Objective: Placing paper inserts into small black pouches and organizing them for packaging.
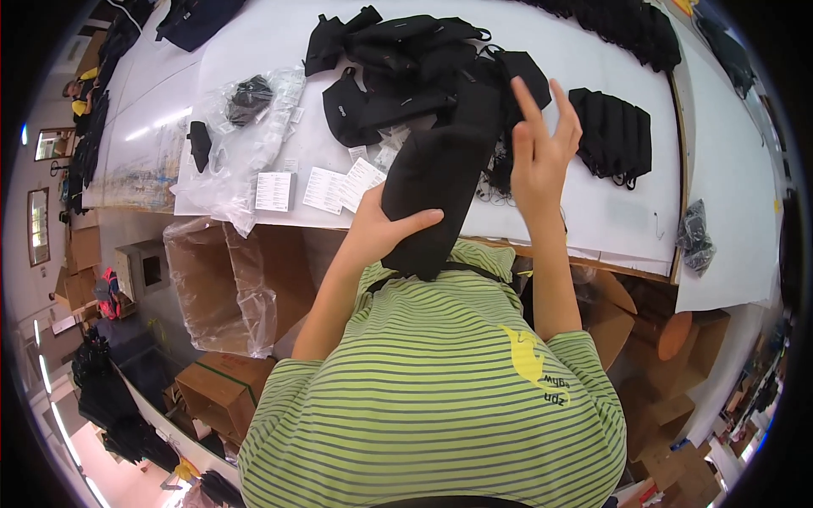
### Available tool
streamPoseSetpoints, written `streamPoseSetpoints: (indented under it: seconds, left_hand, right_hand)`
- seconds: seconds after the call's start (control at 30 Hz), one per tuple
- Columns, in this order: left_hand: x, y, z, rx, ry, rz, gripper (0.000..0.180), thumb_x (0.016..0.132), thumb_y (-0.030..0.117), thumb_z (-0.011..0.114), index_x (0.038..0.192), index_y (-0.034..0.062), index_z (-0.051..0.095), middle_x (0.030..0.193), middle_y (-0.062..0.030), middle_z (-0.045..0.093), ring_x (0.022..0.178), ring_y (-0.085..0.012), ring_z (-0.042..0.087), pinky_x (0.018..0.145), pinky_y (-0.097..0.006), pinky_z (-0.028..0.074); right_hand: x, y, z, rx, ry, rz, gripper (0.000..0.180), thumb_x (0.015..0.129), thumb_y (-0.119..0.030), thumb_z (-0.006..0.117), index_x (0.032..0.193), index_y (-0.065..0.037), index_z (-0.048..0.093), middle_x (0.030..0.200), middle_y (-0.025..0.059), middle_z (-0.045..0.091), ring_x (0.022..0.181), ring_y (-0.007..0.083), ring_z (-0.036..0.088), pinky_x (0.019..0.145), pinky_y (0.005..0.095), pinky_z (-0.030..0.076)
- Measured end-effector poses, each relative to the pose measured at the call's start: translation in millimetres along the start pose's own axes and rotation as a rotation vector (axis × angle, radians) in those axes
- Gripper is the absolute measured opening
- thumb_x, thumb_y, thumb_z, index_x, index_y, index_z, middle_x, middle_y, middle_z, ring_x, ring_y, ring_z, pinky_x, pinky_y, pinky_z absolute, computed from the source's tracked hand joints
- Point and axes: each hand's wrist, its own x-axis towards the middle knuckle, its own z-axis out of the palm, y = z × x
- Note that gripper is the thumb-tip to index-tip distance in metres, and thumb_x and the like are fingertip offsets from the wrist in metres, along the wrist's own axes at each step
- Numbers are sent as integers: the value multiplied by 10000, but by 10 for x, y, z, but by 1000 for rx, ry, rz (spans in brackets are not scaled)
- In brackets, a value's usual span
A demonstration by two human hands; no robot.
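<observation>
A long black fabric pouch (436, 182) hangs over the table's near edge, close to my body. My left hand (381, 227) grips its left side, with the thumb lying across the front. To the right of the pouch my right hand (544, 157) is raised, fingers stretched out and apart, with nothing seen in it. Beyond the hands lies a loose pile of similar black pouches (398, 55), some with loops. Printed white cards (339, 188) and a stack of white labels (275, 191) lie to the left of my left hand.
Clear plastic bags (246, 127) cover the table's left part. A row of black pouches (614, 135) lies at the right, near a wooden edge strip (680, 169). A plastic-lined carton (229, 284) stands below the table's front edge at left; more cardboard boxes (614, 330) are at right.
</observation>
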Motion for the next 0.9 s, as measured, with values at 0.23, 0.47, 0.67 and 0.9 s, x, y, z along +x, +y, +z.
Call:
streamPoseSetpoints:
  seconds: [0.23,0.47,0.67,0.9]
  left_hand:
    - [24,-25,9,4,-8,4,438,721,146,772,1073,-40,589,951,-92,659,845,-139,620,761,-271,501]
    - [60,-20,49,102,-122,-32,453,719,170,770,1081,-32,588,952,-96,659,853,-142,616,759,-270,492]
    - [83,-35,68,166,-145,45,436,759,211,744,1086,-34,592,940,-92,653,848,-134,610,751,-256,487]
    - [343,-150,51,-566,214,-96,485,933,330,529,1257,-23,453,1179,-110,572,1044,-180,583,865,-291,480]
  right_hand:
    - [-131,-31,122,-83,-83,-114,418,822,-458,596,1198,-275,617,1390,115,382,1251,328,344,1024,438,225]
    - [-177,-274,-29,182,-260,-170,416,719,-342,735,1091,-177,653,1299,80,464,1207,283,398,990,409,260]
    - [-156,1,-104,451,48,153,210,806,-60,605,1005,-93,667,1113,64,597,1046,239,496,900,337,368]
    - [-523,-284,-214,312,-406,8,391,722,-151,703,1106,-186,643,1342,86,426,1196,283,396,989,414,290]
